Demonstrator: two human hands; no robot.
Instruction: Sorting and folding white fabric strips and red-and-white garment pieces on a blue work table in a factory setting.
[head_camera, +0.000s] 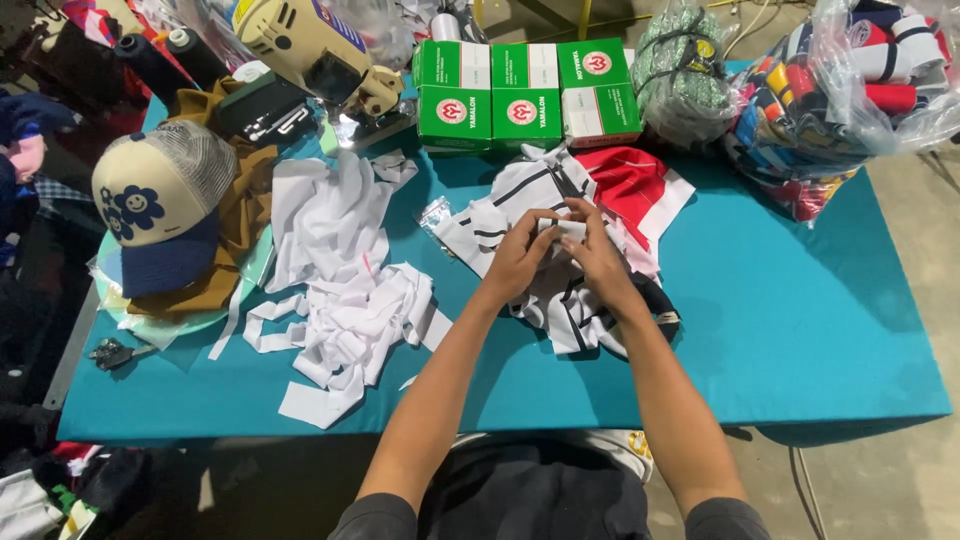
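Both my hands meet over a pile of white fabric pieces with black stripes (520, 205) in the middle of the teal table (800, 320). My left hand (520, 255) and my right hand (597, 250) pinch a small white striped piece (562, 230) between their fingertips. A red fabric piece (632, 180) lies just behind the pile, to the right.
White cloth scraps and strips (345, 290) lie to the left. A cream and navy cap (160, 205) sits on brown cloth. Green and white boxes (525, 95) stand at the back, next to a beige cutting machine (310, 50). Plastic bags of fabric (840, 90) fill the back right.
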